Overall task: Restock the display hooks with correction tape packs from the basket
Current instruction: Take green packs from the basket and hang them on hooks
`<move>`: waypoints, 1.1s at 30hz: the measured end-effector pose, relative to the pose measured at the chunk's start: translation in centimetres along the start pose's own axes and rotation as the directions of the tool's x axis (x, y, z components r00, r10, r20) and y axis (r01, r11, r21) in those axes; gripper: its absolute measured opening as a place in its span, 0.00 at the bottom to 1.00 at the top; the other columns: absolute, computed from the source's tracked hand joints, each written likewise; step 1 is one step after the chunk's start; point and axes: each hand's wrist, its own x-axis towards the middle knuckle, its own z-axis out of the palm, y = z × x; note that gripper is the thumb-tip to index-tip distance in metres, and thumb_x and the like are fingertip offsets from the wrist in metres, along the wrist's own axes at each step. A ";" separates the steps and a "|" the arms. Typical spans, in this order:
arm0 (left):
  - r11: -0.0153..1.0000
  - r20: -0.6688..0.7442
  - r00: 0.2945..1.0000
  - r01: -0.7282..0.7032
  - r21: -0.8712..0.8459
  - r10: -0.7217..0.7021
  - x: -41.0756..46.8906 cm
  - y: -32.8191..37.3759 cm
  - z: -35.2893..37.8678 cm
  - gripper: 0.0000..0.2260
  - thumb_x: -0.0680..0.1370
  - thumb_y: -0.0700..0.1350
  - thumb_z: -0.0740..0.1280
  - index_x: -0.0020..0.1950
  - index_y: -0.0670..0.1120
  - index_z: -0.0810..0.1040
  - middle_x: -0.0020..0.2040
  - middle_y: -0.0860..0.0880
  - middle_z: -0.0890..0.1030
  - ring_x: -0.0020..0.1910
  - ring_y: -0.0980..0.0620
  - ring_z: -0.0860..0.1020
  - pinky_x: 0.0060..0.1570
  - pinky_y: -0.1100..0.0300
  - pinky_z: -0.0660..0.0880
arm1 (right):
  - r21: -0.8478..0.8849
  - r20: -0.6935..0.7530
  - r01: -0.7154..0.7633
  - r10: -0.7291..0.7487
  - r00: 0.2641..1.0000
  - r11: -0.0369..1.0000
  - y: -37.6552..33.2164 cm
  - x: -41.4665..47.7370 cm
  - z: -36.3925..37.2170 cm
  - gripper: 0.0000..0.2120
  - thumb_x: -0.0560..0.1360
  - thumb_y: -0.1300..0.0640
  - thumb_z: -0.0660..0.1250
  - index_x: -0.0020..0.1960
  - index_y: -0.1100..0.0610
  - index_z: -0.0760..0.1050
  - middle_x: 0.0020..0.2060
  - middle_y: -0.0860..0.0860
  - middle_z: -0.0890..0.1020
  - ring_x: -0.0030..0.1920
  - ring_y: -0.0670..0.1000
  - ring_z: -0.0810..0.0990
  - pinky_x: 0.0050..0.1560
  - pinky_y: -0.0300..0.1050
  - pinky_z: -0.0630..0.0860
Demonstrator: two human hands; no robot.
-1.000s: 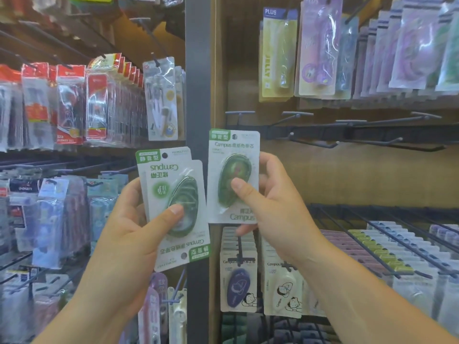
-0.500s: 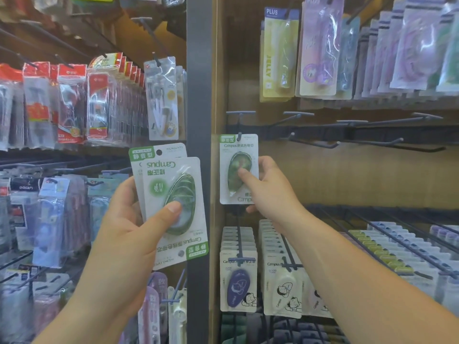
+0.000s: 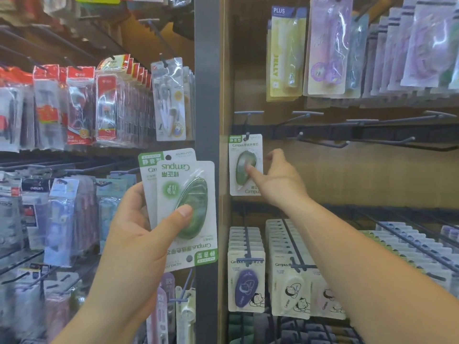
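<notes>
A green correction tape pack (image 3: pixel 244 167) hangs on the leftmost display hook (image 3: pixel 246 136) of the wooden panel. My right hand (image 3: pixel 278 180) reaches to it; the thumb presses on the pack's blister while the fingers lie beside its right edge, apart from it. My left hand (image 3: pixel 134 247) holds two more green packs (image 3: pixel 186 209) near the grey post, thumb on the front blister. The front pack is upside down. No basket is in view.
Bare hooks (image 3: pixel 323 142) run rightward along the same black rail. Below hang full rows of purple and white tape packs (image 3: pixel 246 284). Yellow and purple packs (image 3: pixel 285 53) hang above. A grey post (image 3: pixel 206 95) divides this panel from crowded stationery hooks (image 3: pixel 74 108) on the left.
My right hand carried its pack up and away onto the leftmost hook, then slid it back along it. Its pinch has loosened to a thumb touch. The left hand hardly moved.
</notes>
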 end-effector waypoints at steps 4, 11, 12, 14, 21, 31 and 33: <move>1.000 -0.011 1.000 -0.016 0.025 0.016 0.1 0.0 0.2 0.24 0.65 0.45 0.75 0.61 0.53 0.79 0.54 0.47 0.89 0.51 0.43 0.88 0.54 0.37 0.81 | 0.235 -0.075 0.272 -0.261 0.962 0.933 0.2 -4.0 -0.8 0.19 0.80 0.40 0.65 0.66 0.48 0.70 0.53 0.42 0.78 0.55 0.45 0.77 0.47 0.40 0.72; 0.998 0.004 0.998 -0.056 0.025 0.056 0.0 -0.1 1.6 0.27 0.63 0.46 0.77 0.61 0.52 0.78 0.53 0.47 0.89 0.50 0.44 0.88 0.47 0.40 0.85 | 0.733 0.200 0.196 -0.482 0.853 0.651 -1.6 -11.2 -1.9 0.16 0.75 0.48 0.75 0.61 0.47 0.77 0.52 0.48 0.86 0.53 0.50 0.85 0.51 0.47 0.81; 0.998 0.021 0.999 -0.049 0.029 0.049 0.0 -0.1 1.7 0.27 0.62 0.45 0.79 0.61 0.52 0.79 0.53 0.47 0.89 0.50 0.44 0.88 0.46 0.41 0.85 | 0.764 0.199 0.172 -0.482 0.853 0.621 -1.7 -11.4 -2.0 0.19 0.75 0.51 0.76 0.64 0.48 0.76 0.54 0.49 0.86 0.54 0.52 0.86 0.55 0.52 0.82; 0.999 0.075 0.997 -0.018 0.043 0.015 0.1 -0.1 1.9 0.30 0.61 0.43 0.83 0.61 0.51 0.79 0.54 0.47 0.88 0.50 0.44 0.88 0.42 0.47 0.86 | 0.816 0.201 0.116 -0.465 0.862 0.567 -1.7 -11.4 -2.4 0.25 0.74 0.55 0.78 0.67 0.49 0.72 0.56 0.51 0.86 0.57 0.53 0.86 0.58 0.57 0.82; 0.999 0.203 0.978 0.050 0.022 -0.053 -0.4 -0.6 2.4 0.24 0.66 0.48 0.75 0.62 0.52 0.80 0.53 0.49 0.89 0.49 0.47 0.88 0.40 0.57 0.84 | 0.824 0.161 0.091 -0.386 0.909 0.559 -1.7 -10.0 -4.1 0.19 0.75 0.65 0.74 0.62 0.52 0.74 0.50 0.55 0.87 0.49 0.56 0.88 0.42 0.52 0.84; 0.999 0.102 0.994 -0.036 0.038 0.032 -0.3 -1.2 2.2 0.22 0.68 0.42 0.73 0.62 0.53 0.79 0.55 0.51 0.88 0.52 0.49 0.88 0.44 0.55 0.85 | 0.883 -0.028 0.152 -0.274 0.961 0.443 -0.3 -9.7 -4.4 0.24 0.65 0.58 0.76 0.55 0.58 0.69 0.44 0.53 0.87 0.44 0.54 0.88 0.40 0.46 0.83; 0.999 0.068 0.997 -0.049 0.023 0.047 0.0 -1.0 1.9 0.21 0.68 0.42 0.72 0.62 0.51 0.79 0.54 0.50 0.89 0.49 0.49 0.88 0.40 0.58 0.84 | 0.845 0.074 0.118 -0.333 0.940 0.521 0.7 -9.8 -5.0 0.28 0.66 0.63 0.77 0.61 0.53 0.69 0.45 0.54 0.87 0.46 0.55 0.88 0.43 0.46 0.83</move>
